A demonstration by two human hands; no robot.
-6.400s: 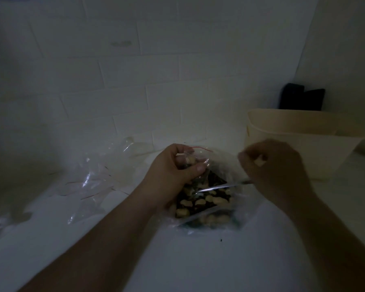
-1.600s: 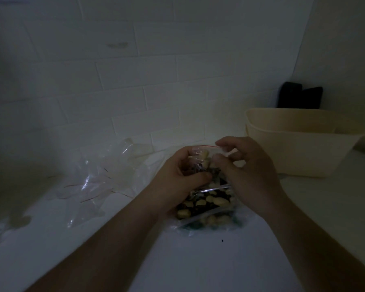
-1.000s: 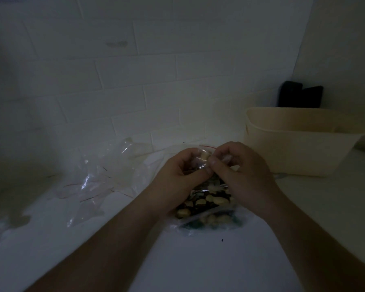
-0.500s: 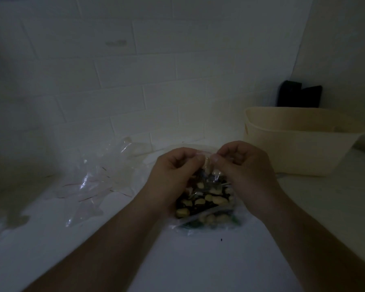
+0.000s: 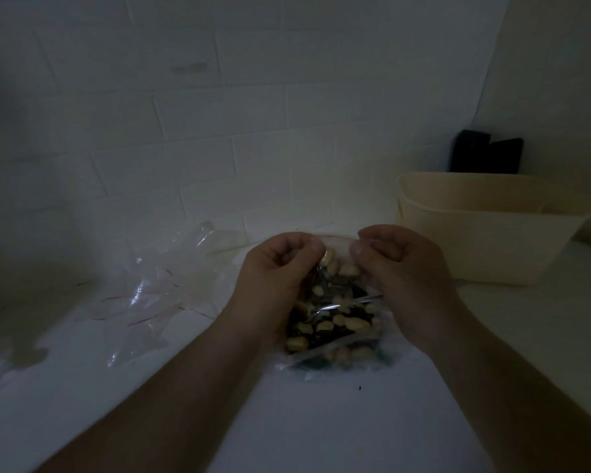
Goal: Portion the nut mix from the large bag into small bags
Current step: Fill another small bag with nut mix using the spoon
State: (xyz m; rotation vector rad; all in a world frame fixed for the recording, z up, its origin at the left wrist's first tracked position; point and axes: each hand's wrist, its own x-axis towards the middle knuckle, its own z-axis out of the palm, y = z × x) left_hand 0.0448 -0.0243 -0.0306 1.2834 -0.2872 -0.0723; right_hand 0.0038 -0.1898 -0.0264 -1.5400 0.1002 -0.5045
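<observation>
- Small bag (image 5: 335,264), partly filled with nuts, held above the large bag (image 5: 331,336) on the counter (image 5: 287,421); its red-lined top edge is faint.
- Left hand (image 5: 273,278) and right hand (image 5: 403,271) pinch its top corners with curled fingers.
- Empty bags (image 5: 151,291) lie left, dim and indistinct.
- Beige tub (image 5: 492,233) stands right; its contents are hidden.

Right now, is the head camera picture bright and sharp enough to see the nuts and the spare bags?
Head view: very dim and grainy. The nuts show only as pale and dark blobs between the left hand and the right hand. The empty clear bags show mostly by small glints. The tile lines bend from the wide lens.
</observation>
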